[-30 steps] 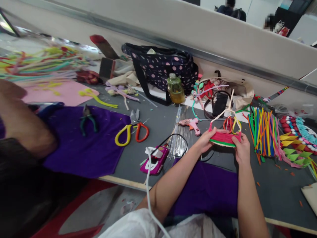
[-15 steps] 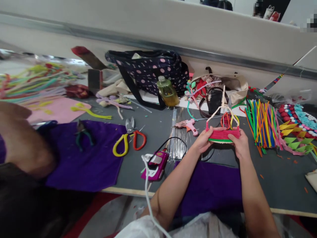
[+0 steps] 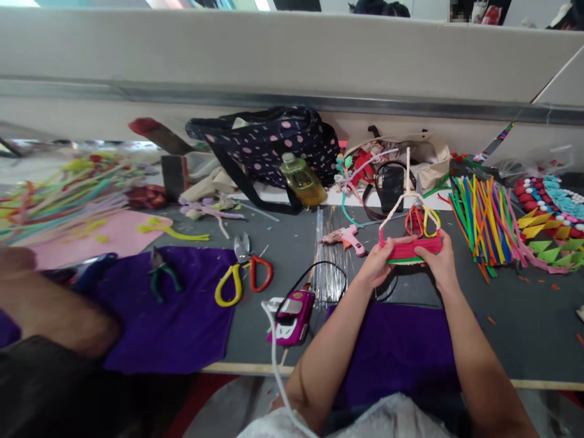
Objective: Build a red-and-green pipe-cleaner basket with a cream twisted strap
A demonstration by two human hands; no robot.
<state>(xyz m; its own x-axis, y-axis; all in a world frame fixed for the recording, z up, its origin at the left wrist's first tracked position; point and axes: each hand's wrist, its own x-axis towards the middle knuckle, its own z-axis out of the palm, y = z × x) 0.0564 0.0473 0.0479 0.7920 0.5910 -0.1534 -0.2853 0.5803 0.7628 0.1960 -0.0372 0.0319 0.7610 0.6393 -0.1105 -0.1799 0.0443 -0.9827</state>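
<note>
A pink band with a green and white lower edge is stretched between my two hands above the grey table. White and pink stems rise from its ends to a peak with one upright stem. My left hand grips the left end, thumb on the front. Around the right end my right hand is closed, its thumb pressed on the pink face. Behind the band lie scissors with red and yellow handles. A pink glue gun rests left of my left hand.
Purple cloths lie under my forearms and at the left, with pliers and yellow-red cutters. A magenta device has cables. Behind stand a bottle and dotted bag. Colourful stems lie right. Another person's arm reaches in left.
The view has tilted and shifted slightly. My right thumb has slid a little left along the pink band, and both hands still hold it.
</note>
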